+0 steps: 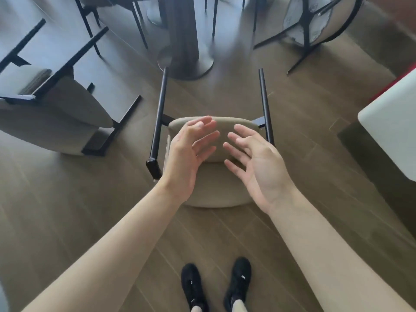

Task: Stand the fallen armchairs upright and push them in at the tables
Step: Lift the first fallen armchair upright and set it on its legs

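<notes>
While both arms reach forward over the wooden floor (67, 221), the left hand (186, 158) and the right hand (256, 167) hang in the air above the nearest fallen armchair (216, 188), palms turned toward each other, fingers spread and loosely bent, gripping nothing and not visibly touching the upholstery. That beige armchair lies tipped over in the middle of the floor, right in front of the person's black shoes (216, 287), its two black legs (158, 118) pointing away toward the round base of the table pedestal (186, 61). The leg on the left runs up almost to the base's rim; the one on the right stops a little short of it. Over at the left edge of the floor a second fallen armchair (56, 113) lies on its side, dark frame bars sticking up and out, well apart from the hands. Up in the far right corner a third fallen armchair (319, 25) shows its underside, black legs splayed. Behind the pedestal, thin dark legs of more seating stand upright, too blurred to tell more. At the right edge sits a white block (391, 131) with a strip of red just behind it.
</notes>
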